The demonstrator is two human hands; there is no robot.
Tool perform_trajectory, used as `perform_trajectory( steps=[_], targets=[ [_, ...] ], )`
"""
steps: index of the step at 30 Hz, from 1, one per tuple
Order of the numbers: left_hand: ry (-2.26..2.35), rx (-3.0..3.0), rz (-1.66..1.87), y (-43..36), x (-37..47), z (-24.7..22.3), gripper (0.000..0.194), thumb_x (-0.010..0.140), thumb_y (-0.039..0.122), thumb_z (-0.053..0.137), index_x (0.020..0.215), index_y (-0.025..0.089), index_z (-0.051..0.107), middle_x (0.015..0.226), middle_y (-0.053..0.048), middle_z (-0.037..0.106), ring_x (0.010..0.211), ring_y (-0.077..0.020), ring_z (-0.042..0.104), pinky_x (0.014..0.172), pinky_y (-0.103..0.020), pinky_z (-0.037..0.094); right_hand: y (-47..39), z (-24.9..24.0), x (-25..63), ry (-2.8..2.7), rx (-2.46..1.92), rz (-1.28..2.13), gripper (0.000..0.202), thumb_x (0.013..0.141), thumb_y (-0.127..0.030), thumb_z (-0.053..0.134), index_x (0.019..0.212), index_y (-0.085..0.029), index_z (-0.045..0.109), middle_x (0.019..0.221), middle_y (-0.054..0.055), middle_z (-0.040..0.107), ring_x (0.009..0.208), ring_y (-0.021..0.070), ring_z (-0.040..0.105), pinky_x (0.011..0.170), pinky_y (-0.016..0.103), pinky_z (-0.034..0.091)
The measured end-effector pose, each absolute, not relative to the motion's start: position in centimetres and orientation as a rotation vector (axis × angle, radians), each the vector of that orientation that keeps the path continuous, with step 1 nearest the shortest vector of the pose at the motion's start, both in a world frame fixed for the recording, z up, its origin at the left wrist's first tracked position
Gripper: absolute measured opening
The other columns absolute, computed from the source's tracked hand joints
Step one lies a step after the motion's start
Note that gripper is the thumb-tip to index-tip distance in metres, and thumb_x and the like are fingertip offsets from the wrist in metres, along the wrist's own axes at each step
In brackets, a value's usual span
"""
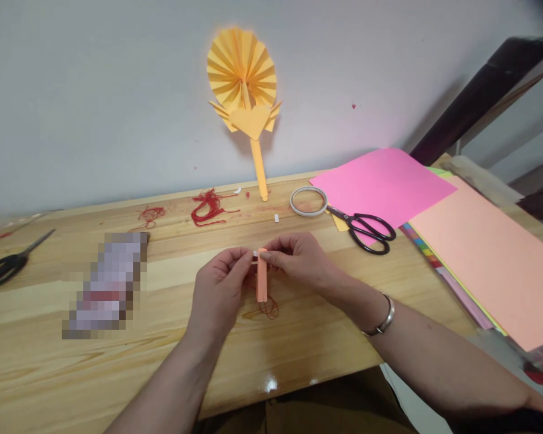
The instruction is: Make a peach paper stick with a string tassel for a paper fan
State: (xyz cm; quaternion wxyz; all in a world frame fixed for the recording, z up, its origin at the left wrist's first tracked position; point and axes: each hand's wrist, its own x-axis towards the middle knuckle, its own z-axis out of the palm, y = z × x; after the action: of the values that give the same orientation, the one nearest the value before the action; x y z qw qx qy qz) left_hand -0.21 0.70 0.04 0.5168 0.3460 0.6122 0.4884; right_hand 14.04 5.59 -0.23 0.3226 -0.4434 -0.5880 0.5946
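Observation:
A narrow folded strip of orange-pink paper [262, 280] stands between my hands above the table, its pleats pressed together. My right hand [298, 259] pinches its top end between thumb and fingers. Close against the other side, my left hand [224, 277] is closed in a pinch at a small white piece [255, 254] that looks like tape, touching the paper's upper end. A loop of thin red thread [269, 308] hangs or lies at the paper's lower end; how it is fastened is hidden.
A yellow paper fan [242, 66] leans on the wall. Red thread [207, 208], a tape roll [308, 201] and black-handled scissors [371, 232] lie behind my hands. Pink paper [380, 181] and an orange sheet [493, 253] are right; other scissors [13, 265] and a blurred-out object [111, 283] are left.

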Motion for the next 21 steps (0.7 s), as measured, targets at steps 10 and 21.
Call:
perform_trajectory(
  steps=[10,21],
  targets=[
    [1.373,0.836,1.054,0.58,-0.06,-0.01,0.037,0.070,0.040,0.073,0.098,0.017,0.070,0.082,-0.006,0.073,0.065,-0.0170,0.066,0.059,-0.028,0.053,5.62,-0.03,14.09,-1.403,-1.176,1.549,0.018,0.075,-0.032,0.067,0.073,-0.014,0.069,0.071,0.001,0.068,0.063,0.0104,0.059,0.058,0.020,0.045],
    [1.527,0.954,1.070,0.54,-0.23,-0.02,0.025,0.071,0.040,0.071,0.084,0.019,0.073,0.072,-0.002,0.071,0.062,-0.0129,0.062,0.054,-0.022,0.047,5.50,0.24,14.01,-1.434,-1.166,1.524,0.018,0.073,-0.032,0.068,0.073,-0.014,0.069,0.071,0.001,0.068,0.066,0.0117,0.058,0.059,0.022,0.044]
  ],
)
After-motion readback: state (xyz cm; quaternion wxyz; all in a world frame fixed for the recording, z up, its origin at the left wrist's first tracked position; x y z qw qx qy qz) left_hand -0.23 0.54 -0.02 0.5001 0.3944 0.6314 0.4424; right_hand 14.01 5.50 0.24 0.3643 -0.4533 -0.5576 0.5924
